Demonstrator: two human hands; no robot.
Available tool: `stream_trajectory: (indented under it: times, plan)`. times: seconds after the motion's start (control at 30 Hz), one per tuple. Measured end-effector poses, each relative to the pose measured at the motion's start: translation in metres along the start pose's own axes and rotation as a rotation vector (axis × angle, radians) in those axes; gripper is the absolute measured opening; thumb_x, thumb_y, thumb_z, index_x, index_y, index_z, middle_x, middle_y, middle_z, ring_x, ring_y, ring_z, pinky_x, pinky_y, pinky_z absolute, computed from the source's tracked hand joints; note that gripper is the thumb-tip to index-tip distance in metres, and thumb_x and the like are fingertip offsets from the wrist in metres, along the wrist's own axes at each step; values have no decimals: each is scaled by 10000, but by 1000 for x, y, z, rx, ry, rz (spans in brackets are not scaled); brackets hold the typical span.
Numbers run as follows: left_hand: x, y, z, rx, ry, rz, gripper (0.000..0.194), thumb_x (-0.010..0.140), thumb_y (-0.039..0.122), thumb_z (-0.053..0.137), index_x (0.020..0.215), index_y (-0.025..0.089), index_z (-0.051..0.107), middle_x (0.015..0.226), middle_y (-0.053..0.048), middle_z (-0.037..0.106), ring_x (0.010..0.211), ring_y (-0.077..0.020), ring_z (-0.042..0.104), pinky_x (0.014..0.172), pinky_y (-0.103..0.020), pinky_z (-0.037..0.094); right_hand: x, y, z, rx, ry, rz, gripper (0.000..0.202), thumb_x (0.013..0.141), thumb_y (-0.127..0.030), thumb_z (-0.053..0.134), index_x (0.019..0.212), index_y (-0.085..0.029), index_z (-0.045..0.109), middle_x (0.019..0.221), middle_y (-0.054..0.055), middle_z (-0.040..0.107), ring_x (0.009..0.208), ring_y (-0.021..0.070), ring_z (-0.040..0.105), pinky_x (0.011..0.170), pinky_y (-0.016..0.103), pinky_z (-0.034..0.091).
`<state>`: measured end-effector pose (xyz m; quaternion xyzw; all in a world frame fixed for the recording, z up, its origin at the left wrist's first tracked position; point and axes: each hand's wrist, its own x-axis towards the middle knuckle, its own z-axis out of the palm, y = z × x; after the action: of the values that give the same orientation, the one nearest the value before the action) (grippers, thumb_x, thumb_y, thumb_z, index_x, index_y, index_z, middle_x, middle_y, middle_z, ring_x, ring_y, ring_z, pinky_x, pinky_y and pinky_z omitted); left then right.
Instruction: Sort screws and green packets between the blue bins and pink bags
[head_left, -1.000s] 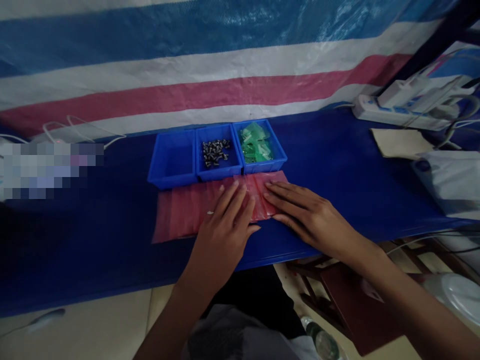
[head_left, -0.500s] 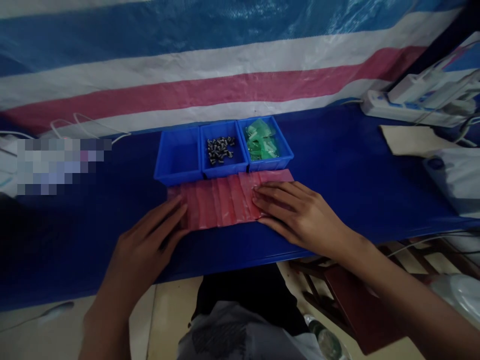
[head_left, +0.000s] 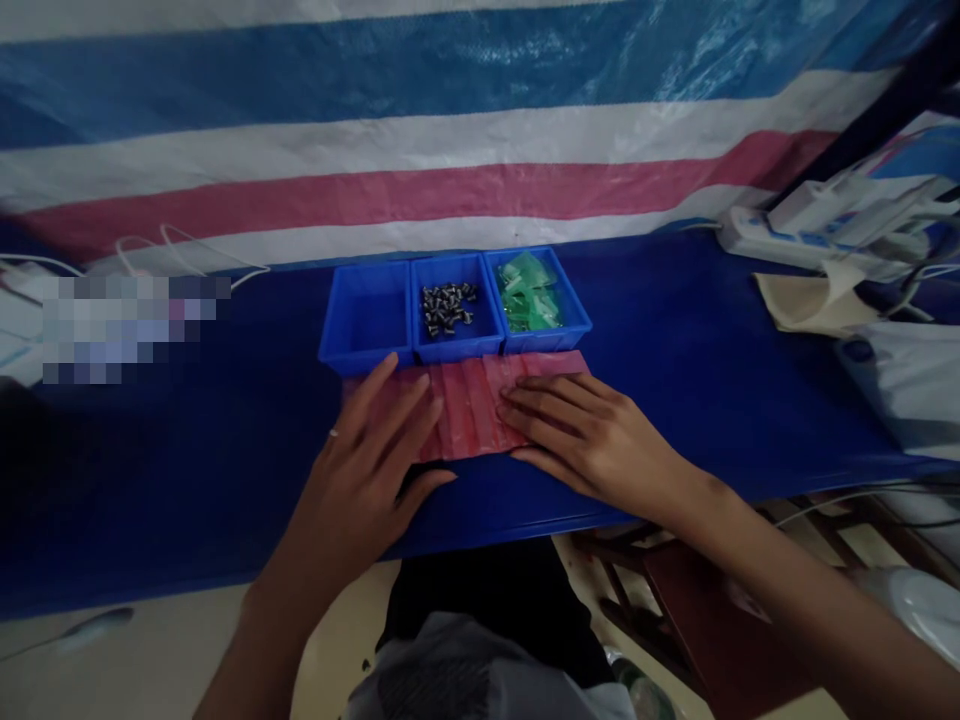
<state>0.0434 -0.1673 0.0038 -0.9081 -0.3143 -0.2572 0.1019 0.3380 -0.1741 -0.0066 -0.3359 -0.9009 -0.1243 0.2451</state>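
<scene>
Palm down, the left hand (head_left: 367, 470) lies with its fingers slightly spread over the left part of a row of red plastic sheets (head_left: 466, 410), thumb standing out toward the near edge; whether it presses or only rests lightly, I cannot tell. Across from it, the right hand (head_left: 592, 430) sits flatter, fingers nearly together on the row's right part, pinching nothing that shows. Such flat contact probably suits thin, slippery film, one hand steadying each side. The sheets lie on the counter (head_left: 660, 330) in overlapping strips, perhaps so that each edge can be found singly. Just beyond them, three blue trays stand side by side: the left tray (head_left: 352, 355), the middle tray (head_left: 457, 350) with dark screw-like pieces (head_left: 446, 308), and the right tray (head_left: 551, 338) with green packets (head_left: 532, 290). That close row seemingly puts the contents within easy reach while separating the kinds.
</scene>
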Motion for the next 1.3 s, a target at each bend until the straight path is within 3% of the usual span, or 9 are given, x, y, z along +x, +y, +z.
stream_trajectory:
  times: [0.1, 0.2, 0.33, 0.43, 0.57, 0.67, 0.8, 1.07, 1.3]
  plan:
    - [18, -17, -11, -37, 3, 32, 502, 1072, 376, 685, 1503, 141, 579, 1530, -157, 659, 1593, -370, 455, 1258, -565, 530, 7, 9, -13, 82, 9, -4, 378, 1095, -429, 616, 1251, -115, 758, 1291, 153, 795, 1182, 287, 751, 997, 427, 627]
    - [48, -54, -16, 4, -8, 89, 363, 1099, 353, 629, 1423, 194, 667, 1491, -116, 700, 1509, -314, 575, 1232, -508, 562, 42, 27, -27, 227, 35, 41, 370, 1152, -406, 498, 1184, -146, 759, 1224, 123, 804, 1134, 223, 760, 992, 335, 607]
    - [87, -104, -8, 21, -324, 181, 401, 1119, 475, 525, 1302, 209, 763, 1375, -113, 769, 1346, -338, 709, 1138, -520, 612, 118, 56, -19, 195, -209, 192, 590, 1200, -387, 237, 985, -180, 746, 874, 79, 774, 845, 210, 737, 845, 348, 563]
    - [98, -120, -1, -18, -418, 152, 407, 1115, 474, 508, 1259, 212, 784, 1284, -86, 809, 1231, -306, 769, 1099, -475, 626, 163, 72, 9, 70, -429, 221, 406, 1146, -220, 371, 1048, -158, 760, 953, 126, 797, 877, 236, 731, 832, 365, 543]
    - [88, -118, 7, -78, -334, 136, 431, 1130, 502, 460, 1254, 257, 792, 1284, -76, 811, 1299, -300, 740, 1167, -498, 597, 181, 80, 43, 65, -541, 197, 213, 910, -48, 654, 1063, -135, 774, 1093, 180, 804, 923, 275, 750, 757, 358, 529]
    - [74, -110, 13, -50, -217, 160, 465, 1152, 492, 427, 1278, 219, 781, 1348, -112, 780, 1330, -294, 724, 1182, -491, 600, 176, 81, 52, 68, -544, 203, 267, 910, -77, 665, 1158, -129, 751, 1193, 212, 777, 948, 292, 752, 752, 372, 532]
    - [61, -101, 15, 29, -113, 182, 414, 1152, 392, 493, 1319, 112, 748, 1374, -167, 758, 1365, -308, 699, 1108, -448, 655, 169, 80, 52, 93, -550, 203, 216, 910, -76, 662, 1089, -155, 754, 1047, 164, 795, 937, 306, 758, 747, 377, 533]
    - [59, -98, 12, 50, -188, 134, 387, 1152, 387, 501, 1350, 157, 740, 1428, -153, 729, 1366, -331, 696, 1039, -475, 691, 166, 90, 40, 234, -457, 193, 174, 890, -48, 717, 953, -198, 778, 989, 98, 805, 885, 251, 748, 770, 351, 561]
    - [61, -98, 14, -17, -225, 47, 377, 1139, 436, 524, 1365, 216, 730, 1476, -124, 704, 1386, -340, 682, 1090, -533, 656, 167, 99, -2, 313, -457, 202, 186, 837, -19, 743, 906, -180, 806, 730, -50, 763, 670, 107, 717, 669, 246, 531]
